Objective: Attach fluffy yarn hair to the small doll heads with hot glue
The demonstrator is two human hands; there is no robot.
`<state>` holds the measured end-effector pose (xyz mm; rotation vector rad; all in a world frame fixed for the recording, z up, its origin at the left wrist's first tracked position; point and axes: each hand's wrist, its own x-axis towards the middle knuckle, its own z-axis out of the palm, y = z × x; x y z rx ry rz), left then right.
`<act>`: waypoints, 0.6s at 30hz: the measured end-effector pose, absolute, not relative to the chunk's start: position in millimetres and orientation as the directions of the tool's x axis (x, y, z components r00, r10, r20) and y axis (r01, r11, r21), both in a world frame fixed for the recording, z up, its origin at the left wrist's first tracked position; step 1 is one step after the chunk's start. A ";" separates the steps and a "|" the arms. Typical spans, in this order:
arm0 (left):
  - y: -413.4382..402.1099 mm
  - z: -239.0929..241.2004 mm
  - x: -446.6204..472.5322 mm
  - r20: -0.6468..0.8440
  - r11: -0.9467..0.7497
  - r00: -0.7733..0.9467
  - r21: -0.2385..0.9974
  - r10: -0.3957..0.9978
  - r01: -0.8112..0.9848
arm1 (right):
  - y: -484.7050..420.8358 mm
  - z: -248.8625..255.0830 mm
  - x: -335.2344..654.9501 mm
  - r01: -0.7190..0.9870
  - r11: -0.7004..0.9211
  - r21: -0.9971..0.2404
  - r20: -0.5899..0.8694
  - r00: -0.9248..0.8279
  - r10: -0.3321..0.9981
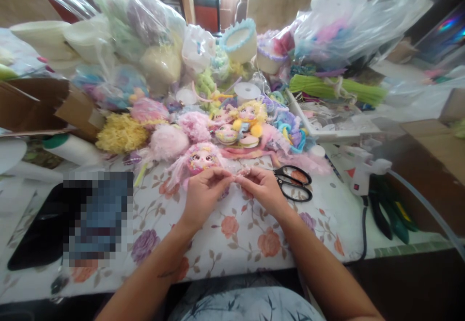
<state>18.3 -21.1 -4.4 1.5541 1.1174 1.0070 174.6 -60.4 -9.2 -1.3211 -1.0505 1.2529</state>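
My left hand (204, 192) and my right hand (262, 186) meet above the flowered tablecloth (232, 233), fingertips pinched together on a small pale piece (237, 175) too tiny to name. A pink-haired plush doll (198, 162) lies flat just beyond my left hand. Black-handled scissors (295, 183) rest on the cloth right beside my right hand. Behind the doll stands a cluster of small pastel dolls (241, 124) with pompoms.
A white glue gun (363, 173) with its cable lies at the right, green pliers (394, 214) beyond it. Yellow and pink fluffy yarn (121, 134), plastic bags of materials (138, 35), green stems (334, 88) and cardboard boxes (43, 105) crowd the back. A dark blurred object (72, 224) lies left.
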 end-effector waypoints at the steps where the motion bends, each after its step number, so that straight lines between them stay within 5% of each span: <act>1: -21.3 -5.0 18.1 0.114 -0.168 0.247 0.963 0.962 0.212 | -60.4 -9.7 174.6 -0.034 -0.122 -0.992 -0.125 0.093 0.988; 10: -18.8 -11.0 15.7 0.548 -0.670 0.409 0.694 0.730 0.265 | -61.0 -15.9 175.7 0.127 -0.067 -0.990 -0.061 0.052 0.997; 15: -13.2 -11.8 12.1 0.238 -0.316 0.310 0.919 0.921 0.234 | -60.9 -12.3 175.4 0.034 -0.042 -0.999 -0.042 0.010 0.999; 18: -12.3 -10.6 12.3 0.155 -0.217 0.283 0.955 0.947 0.203 | -59.7 -12.5 173.2 0.008 -0.067 -0.998 -0.066 0.067 0.996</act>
